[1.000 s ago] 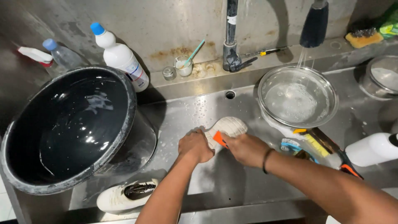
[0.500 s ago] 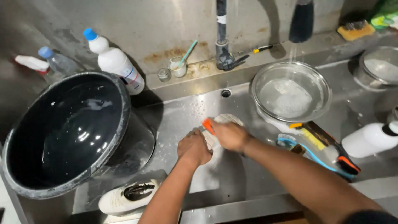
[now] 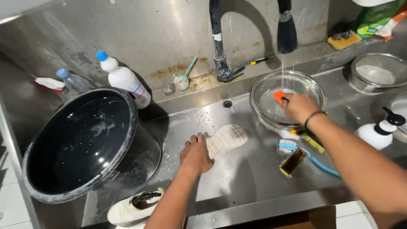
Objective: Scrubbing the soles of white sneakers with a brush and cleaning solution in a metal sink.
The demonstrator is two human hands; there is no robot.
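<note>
Down on the sink floor, left hand (image 3: 196,155) presses flat on the white shoe sole (image 3: 226,138). Right hand (image 3: 299,107) grips an orange brush (image 3: 279,97) over the glass bowl (image 3: 267,87), under the running tap. Big black basin (image 3: 80,142) crowds the left edge; bare steel shows toward the front rim.

bare forearms, dark band on right wrist (image 3: 314,115)

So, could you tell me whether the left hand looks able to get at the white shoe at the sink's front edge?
Probably yes: the left hand rests on the pale insole, and the white shoe lies just below-left of it on the sink floor, with nothing between.
</note>
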